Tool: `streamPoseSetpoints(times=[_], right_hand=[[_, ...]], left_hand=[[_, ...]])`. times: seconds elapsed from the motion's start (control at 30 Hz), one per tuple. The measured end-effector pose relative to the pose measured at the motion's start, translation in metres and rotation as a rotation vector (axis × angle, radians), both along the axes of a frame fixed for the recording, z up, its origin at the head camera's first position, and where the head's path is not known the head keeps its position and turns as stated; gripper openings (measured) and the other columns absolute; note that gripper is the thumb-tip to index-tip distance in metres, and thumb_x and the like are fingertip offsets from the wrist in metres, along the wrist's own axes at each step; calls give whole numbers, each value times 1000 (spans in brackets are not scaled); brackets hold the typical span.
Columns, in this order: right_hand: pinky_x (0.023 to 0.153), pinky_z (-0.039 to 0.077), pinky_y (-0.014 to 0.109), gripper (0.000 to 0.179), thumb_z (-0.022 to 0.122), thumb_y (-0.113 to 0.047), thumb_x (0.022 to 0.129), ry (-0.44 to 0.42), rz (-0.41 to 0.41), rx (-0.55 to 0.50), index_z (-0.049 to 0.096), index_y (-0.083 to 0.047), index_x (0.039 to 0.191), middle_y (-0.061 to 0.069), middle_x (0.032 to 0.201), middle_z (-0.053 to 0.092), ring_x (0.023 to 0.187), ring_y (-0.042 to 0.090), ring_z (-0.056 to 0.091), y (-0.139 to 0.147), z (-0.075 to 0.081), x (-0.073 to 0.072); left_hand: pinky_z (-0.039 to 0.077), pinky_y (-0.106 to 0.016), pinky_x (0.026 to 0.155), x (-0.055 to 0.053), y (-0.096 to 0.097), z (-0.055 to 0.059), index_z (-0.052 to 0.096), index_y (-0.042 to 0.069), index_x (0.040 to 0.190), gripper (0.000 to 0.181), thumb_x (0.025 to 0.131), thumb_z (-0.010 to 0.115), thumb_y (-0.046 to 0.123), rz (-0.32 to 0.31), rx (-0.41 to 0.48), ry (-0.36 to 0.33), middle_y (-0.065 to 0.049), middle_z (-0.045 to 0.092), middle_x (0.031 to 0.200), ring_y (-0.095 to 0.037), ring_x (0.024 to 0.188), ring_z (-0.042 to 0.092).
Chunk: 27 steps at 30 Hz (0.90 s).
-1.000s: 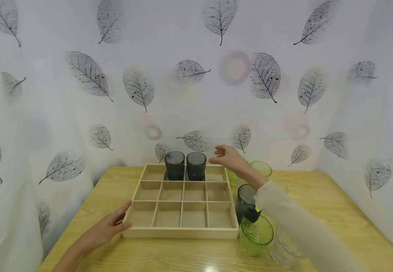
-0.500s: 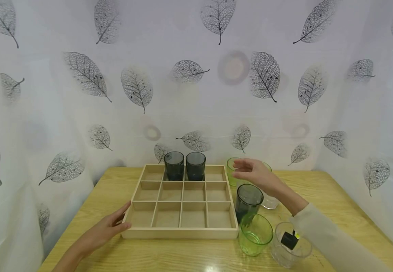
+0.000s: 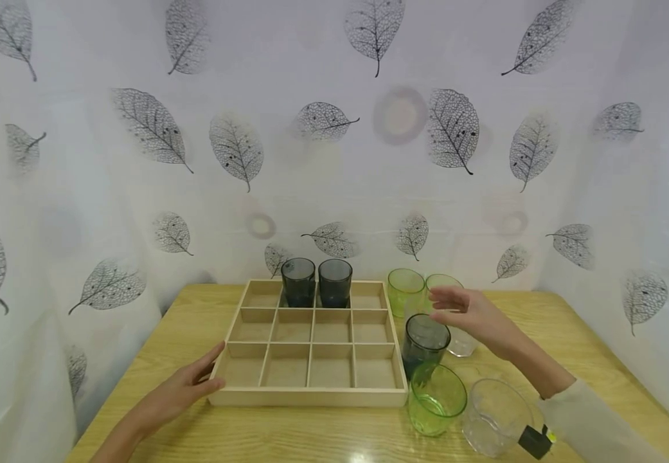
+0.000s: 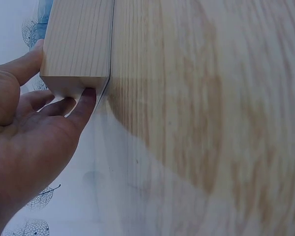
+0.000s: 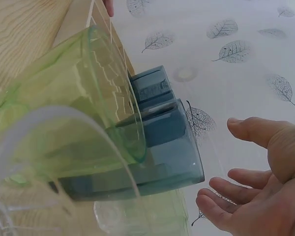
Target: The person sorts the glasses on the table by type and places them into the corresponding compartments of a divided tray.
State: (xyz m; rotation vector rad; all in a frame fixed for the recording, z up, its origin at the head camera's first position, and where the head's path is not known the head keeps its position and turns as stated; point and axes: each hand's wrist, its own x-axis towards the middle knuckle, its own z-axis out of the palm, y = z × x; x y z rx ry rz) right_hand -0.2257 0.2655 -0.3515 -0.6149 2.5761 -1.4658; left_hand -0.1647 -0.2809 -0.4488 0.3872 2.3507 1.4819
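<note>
tray (image 3: 311, 397): ten cells free | back-row glasses (image 3: 316, 283) block two | right side: cups (image 3: 435, 395) crowd

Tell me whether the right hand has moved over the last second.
Yes. The right hand has drawn back from over the tray's far right corner, toward the person and rightward; it is now open above the dark cup beside the tray.

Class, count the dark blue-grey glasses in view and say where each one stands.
3: two dark glasses in the wooden tray's back row, one on the table beside the tray's right edge.
</note>
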Motion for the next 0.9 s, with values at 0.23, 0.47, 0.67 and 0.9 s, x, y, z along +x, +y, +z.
streamPoseSetpoints(times=[0.23,0.47,0.67,0.9], right_hand=[[97,52,37,65,65,-21,104,16,10,36,37,9,154,29,152,46,134,48,50,14,-5,15],[91,54,27,66,68,-19,102,0,-23,8,37,10,153,32,150,46,127,47,56,19,-13,27],[90,56,27,67,71,-17,100,19,-30,-22,38,12,151,35,148,47,122,49,59,20,-20,35],[92,55,29,73,71,-17,99,-19,-35,-26,32,14,153,36,149,44,122,46,60,15,-28,37]], left_hand=[[25,-62,116,-1,0,-2,4,7,166,76,111,51,27,6,-7,10,-21,0,170,-54,150,11],[23,-63,116,0,1,-1,3,6,166,77,111,51,28,4,5,0,-22,-1,170,-54,150,9],[24,-63,116,0,0,-2,2,6,166,76,111,50,27,1,3,-4,-22,-2,170,-54,150,9],[24,-62,116,0,0,-3,3,6,166,75,111,50,27,0,0,11,-21,-1,170,-54,150,10]])
